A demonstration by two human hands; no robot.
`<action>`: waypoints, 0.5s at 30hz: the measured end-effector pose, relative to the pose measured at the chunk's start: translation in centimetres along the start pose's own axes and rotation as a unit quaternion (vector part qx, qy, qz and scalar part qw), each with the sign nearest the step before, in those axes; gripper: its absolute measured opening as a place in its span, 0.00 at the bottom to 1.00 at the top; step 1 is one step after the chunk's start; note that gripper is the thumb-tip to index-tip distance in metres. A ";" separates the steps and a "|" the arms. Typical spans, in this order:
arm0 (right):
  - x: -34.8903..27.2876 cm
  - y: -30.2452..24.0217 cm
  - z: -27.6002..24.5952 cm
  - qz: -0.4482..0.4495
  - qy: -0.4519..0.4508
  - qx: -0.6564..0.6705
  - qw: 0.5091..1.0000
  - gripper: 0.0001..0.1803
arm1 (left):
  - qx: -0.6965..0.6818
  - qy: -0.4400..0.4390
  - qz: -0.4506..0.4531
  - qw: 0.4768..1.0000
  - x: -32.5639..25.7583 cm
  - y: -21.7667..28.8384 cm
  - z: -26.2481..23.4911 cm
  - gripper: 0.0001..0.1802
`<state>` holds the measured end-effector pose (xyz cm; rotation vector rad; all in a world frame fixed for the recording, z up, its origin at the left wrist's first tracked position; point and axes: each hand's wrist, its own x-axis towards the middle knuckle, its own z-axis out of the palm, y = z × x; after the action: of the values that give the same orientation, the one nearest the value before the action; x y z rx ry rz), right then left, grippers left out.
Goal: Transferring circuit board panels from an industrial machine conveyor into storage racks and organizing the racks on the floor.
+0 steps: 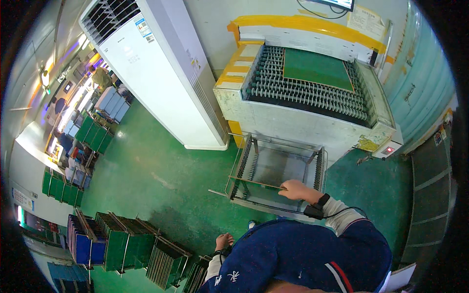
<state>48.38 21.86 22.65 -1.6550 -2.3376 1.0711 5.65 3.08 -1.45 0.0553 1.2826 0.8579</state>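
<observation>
My right hand (294, 189) is closed on the upper edge of a thin green panel (257, 183), seen nearly edge-on in a metal-framed rack (238, 168). Toothed strips line the rack's two sides; the panel's lower part is hard to make out. Down by my left side, my left hand (224, 241) hangs loosely with its fingers slightly bent and nothing in it. Beyond the rack, a flat green panel (317, 68) lies on the rollers (303, 93) of a conveyor machine.
A tall white air conditioner (161, 73) stands left of the roller machine (303, 122). Racks of upright green panels (124, 244) line the floor at lower left. A dark panelled door (430, 195) is at right. Another person (101, 78) stands far off at upper left.
</observation>
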 end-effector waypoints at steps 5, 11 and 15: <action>0.4 0.6 0.5 -0.003 0.000 0.006 1.000 0.21 | 0.000 0.001 -0.015 1.000 0.6 -0.3 -0.2 0.08; 0.3 0.8 0.3 0.002 0.001 0.004 1.000 0.21 | 0.015 0.063 -0.019 0.998 -2.1 1.7 3.7 0.10; 0.5 0.6 0.3 -0.004 0.002 0.001 1.000 0.21 | -0.006 0.036 -0.013 0.999 -2.2 1.6 3.0 0.09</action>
<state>48.52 22.21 21.91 -1.6446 -2.3373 1.0672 7.28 4.14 2.09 -0.0023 1.3432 0.8514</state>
